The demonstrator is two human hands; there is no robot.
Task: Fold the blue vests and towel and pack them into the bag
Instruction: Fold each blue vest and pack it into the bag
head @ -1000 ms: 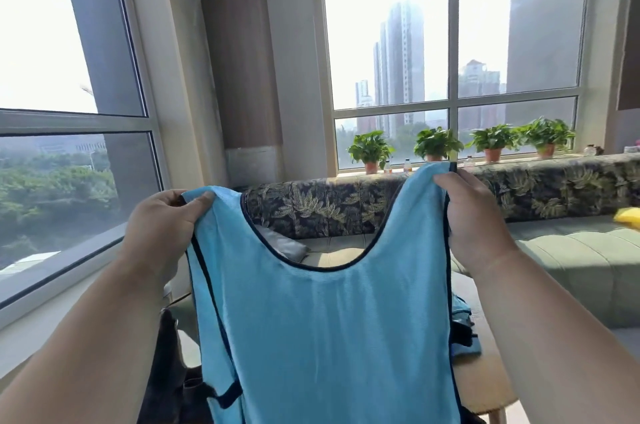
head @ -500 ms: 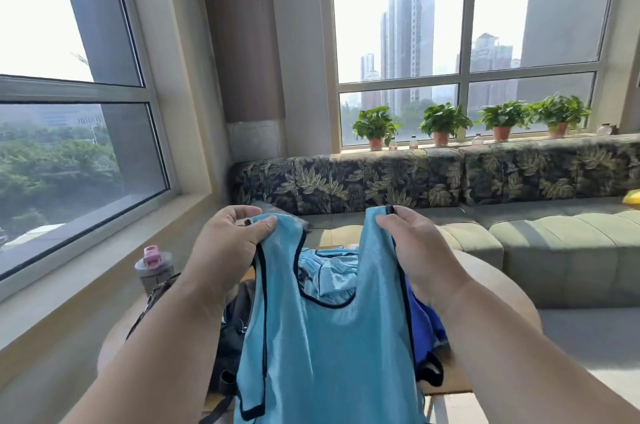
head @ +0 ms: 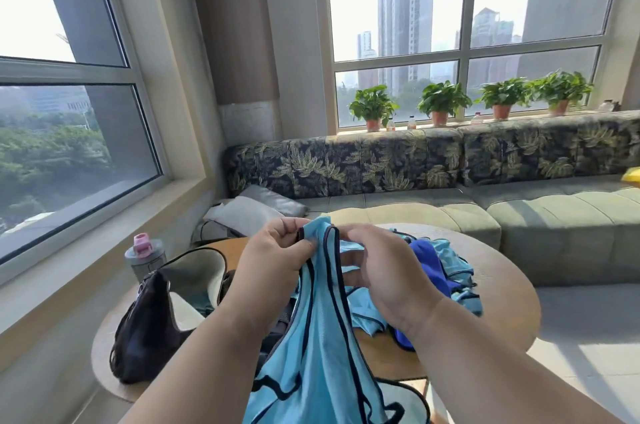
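A light blue vest (head: 320,347) with dark trim hangs folded lengthwise in front of me, its two shoulder straps brought together at the top. My left hand (head: 273,261) pinches both straps. My right hand (head: 384,274) is just right of the straps with its fingers loosely spread, touching the vest's edge. Behind it on the round wooden table (head: 502,288) lie more light blue vests (head: 446,257) and a darker blue towel (head: 427,262) in a heap. A dark bag (head: 156,326) stands open at the table's left.
A grey bottle with a pink lid (head: 143,255) stands behind the bag by the window sill. A green sofa (head: 554,215) with leaf-print back runs behind the table, grey cushions (head: 252,209) in its corner. Potted plants (head: 440,105) line the far sill.
My hands came down and together, bringing the vest's two shoulders against each other. The vest went from spread wide to folded lengthwise, and my right hand has loosened its grip.
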